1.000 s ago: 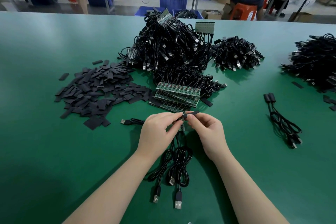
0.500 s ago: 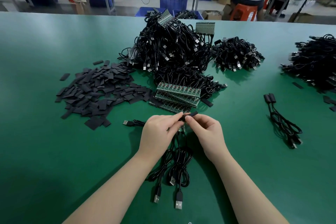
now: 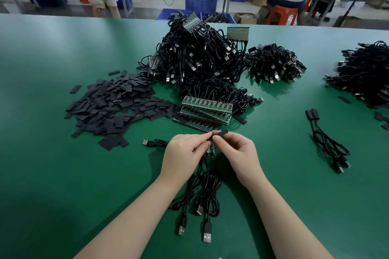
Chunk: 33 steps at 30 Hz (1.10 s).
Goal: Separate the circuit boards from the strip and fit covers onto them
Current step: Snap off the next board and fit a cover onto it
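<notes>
Where the green desk (image 3: 52, 174) fills the view, its far middle is taken by a big heap of black cables (image 3: 200, 63), with board strips stuck among them. A smaller cable heap (image 3: 275, 65) lies just right of it, and a third heap (image 3: 366, 73) is cut by the right edge. Left of centre a spread of flat black covers (image 3: 117, 103) is seen, touching the stack of green board strips (image 3: 206, 111) that lies in front of the big heap. Two finished cables (image 3: 328, 143) are laid well apart to the right. Near the front edge, three looped cables (image 3: 204, 193) are laid with their USB plugs toward the person, their upper ends running up between the hands. One black cover (image 3: 219, 133) is held above the desk, just in front of the strips: it is pinched at its left end by the left hand (image 3: 181, 155) and beside that by the right hand (image 3: 237, 153), each grip narrow, thumb against forefinger. A small green board (image 3: 210, 149) is partly seen below the fingers; how it is held cannot be told.
</notes>
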### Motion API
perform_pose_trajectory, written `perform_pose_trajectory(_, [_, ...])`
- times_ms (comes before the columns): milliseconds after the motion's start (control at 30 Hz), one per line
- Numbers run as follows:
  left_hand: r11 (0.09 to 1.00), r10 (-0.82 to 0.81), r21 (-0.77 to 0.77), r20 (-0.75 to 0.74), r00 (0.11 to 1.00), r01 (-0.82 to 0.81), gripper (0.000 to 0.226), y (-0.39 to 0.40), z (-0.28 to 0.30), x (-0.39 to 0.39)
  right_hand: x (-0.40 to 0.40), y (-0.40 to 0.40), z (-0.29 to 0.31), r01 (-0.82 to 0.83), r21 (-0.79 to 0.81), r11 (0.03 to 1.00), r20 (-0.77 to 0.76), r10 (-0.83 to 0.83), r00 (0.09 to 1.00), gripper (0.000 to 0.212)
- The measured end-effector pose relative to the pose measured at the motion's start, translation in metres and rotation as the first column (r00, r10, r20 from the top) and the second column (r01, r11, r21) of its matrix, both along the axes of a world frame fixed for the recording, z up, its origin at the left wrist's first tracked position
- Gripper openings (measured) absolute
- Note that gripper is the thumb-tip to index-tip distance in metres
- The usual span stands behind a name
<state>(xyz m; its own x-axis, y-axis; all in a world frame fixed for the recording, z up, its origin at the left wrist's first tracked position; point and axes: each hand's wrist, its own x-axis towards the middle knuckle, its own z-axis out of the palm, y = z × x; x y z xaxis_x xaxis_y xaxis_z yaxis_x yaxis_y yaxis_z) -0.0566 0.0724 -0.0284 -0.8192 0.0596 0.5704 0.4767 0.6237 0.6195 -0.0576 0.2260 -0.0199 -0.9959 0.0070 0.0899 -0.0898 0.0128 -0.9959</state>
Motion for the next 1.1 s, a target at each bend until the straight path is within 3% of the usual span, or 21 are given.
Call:
perform_pose_trajectory(133, [0.999,-0.014,-0.038,-0.03,0.999,0.013,0.025,0.0014,-0.0004,-0.0011,-0.0002,-0.0014,-0.002,-0.003,0.042,0.999,0.014,0.003,1.0,0.015])
perform_pose_trajectory(367, [0.999,0.05,0.005,-0.054,0.997,-0.05,0.019,0.0028,-0.0029,-0.0025,0.0002,0.0002,-0.0034,0.028,-0.024,0.999,0.016,-0.027,0.999,0.009])
perform_pose_trajectory(833, [0.999,0.048,-0.013,-0.05,0.998,-0.049,0.017,0.003,-0.0031,-0.0027,0.0013,-0.0001,-0.0025,-0.001,-0.076,0.997,-0.017,-0.001,1.0,0.015])
perform_pose_trajectory(1100, [0.999,0.034,-0.003,-0.056,0.998,-0.034,0.018,0.0012,-0.0033,-0.0025,0.0003,-0.0004,-0.002,-0.019,-0.014,1.0,-0.026,0.019,0.999,0.02])
